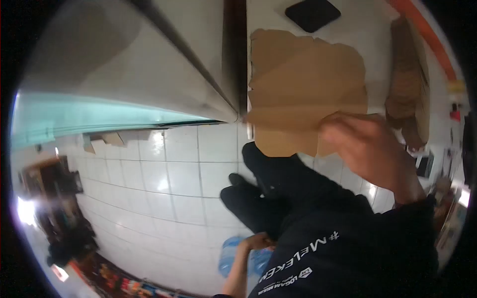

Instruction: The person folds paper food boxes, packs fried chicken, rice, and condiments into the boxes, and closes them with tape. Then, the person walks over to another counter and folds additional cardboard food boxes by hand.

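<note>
A flat sheet of brown cardboard with uneven, wavy edges lies on a white surface ahead of me. My right hand is over its near edge, fingers curled closely together. Motion blurs the fingertips, so what they hold, if anything, is unclear. Low beside my thigh, my left hand is close to the clear blue water bottles. Its fingers are partly hidden by my dark clothing. My legs in black extend below the cardboard's near edge.
A black pad lies beyond the cardboard. Folded brown cardboard stands to the right, near an orange edge. At left is a large pale panel with a teal edge. White floor tiles spread below, with shelved goods farther off.
</note>
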